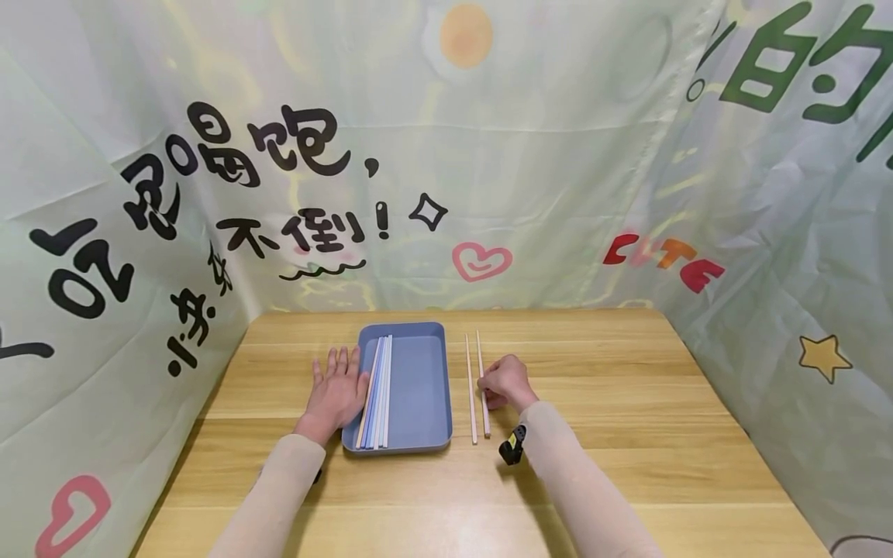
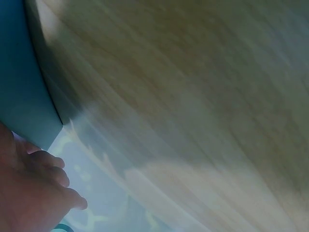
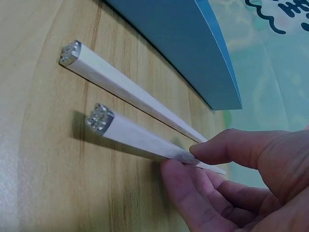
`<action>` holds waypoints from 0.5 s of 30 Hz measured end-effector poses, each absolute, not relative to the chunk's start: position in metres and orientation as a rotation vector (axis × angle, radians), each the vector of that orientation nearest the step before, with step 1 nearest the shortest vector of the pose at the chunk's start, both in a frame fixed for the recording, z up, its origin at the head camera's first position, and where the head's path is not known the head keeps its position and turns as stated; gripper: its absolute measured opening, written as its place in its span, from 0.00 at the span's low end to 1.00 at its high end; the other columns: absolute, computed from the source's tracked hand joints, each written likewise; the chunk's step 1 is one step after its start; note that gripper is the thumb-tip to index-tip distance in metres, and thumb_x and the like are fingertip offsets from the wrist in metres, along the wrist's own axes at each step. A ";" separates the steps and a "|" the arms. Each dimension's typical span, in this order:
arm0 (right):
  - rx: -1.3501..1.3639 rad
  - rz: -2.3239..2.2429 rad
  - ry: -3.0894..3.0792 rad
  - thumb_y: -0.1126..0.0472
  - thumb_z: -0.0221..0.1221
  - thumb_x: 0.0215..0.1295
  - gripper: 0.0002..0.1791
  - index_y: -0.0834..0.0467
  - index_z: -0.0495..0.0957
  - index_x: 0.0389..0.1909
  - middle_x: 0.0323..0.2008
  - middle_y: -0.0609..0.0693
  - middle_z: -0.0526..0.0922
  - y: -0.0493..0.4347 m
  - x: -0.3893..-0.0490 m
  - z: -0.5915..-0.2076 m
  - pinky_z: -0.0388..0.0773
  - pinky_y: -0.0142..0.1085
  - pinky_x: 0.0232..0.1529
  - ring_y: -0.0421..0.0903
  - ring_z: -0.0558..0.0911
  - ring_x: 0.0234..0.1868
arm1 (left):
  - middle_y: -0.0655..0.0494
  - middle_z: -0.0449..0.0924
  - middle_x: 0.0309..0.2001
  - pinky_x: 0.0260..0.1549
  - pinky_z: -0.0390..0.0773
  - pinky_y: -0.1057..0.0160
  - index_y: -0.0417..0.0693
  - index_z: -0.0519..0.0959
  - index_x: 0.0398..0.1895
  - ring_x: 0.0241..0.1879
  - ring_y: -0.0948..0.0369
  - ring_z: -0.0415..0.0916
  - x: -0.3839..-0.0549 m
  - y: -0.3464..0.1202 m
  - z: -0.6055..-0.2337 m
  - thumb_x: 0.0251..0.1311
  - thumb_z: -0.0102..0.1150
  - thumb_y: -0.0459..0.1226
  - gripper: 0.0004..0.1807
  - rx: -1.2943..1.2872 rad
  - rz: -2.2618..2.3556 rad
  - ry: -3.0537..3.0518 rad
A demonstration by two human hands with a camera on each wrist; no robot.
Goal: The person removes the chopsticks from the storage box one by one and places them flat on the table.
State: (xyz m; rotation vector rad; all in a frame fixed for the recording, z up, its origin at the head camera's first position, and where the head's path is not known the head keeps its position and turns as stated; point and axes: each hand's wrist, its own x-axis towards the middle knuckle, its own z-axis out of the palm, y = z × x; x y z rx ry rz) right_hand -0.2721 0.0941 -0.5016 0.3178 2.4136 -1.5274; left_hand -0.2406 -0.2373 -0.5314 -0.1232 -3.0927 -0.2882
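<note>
My right hand (image 1: 509, 381) pinches a pale pink chopstick (image 1: 487, 426) between thumb and fingers, right of the tray. In the right wrist view, this chopstick (image 3: 137, 140) has a silvery, studded end and seems slightly raised off the table. A matching chopstick (image 3: 120, 88) lies beside it, nearer the tray. My left hand (image 1: 336, 399) rests with fingers spread against the left side of the blue-grey tray (image 1: 422, 403), its thumb at the rim. Several chopsticks (image 1: 377, 395) in blue, white and orange tones lie lengthwise along the tray's left side.
The wooden table (image 1: 614, 434) carries the tray near its middle. Printed fabric (image 1: 544, 194) hangs as walls behind and at both sides. Dark wrist cameras sit at both cuffs, the right camera (image 1: 512, 446) showing more fully.
</note>
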 end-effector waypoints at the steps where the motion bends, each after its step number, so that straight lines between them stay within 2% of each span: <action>1: 0.317 -1.522 2.420 0.77 0.66 0.58 0.06 0.70 0.82 0.37 0.24 0.56 0.83 0.094 -0.272 -0.502 0.90 0.44 0.30 0.47 0.85 0.24 | 0.30 0.49 0.83 0.78 0.40 0.26 0.37 0.48 0.85 0.83 0.33 0.43 -0.241 -0.237 -0.532 0.84 0.33 0.50 0.37 -0.124 -0.287 -3.093; 15: 0.307 -1.524 2.447 0.78 0.66 0.55 0.07 0.70 0.83 0.36 0.22 0.54 0.82 0.095 -0.271 -0.505 0.89 0.42 0.26 0.46 0.83 0.22 | 0.29 0.50 0.82 0.77 0.40 0.25 0.36 0.49 0.85 0.83 0.32 0.44 -0.241 -0.236 -0.534 0.84 0.34 0.49 0.37 -0.132 -0.274 -3.090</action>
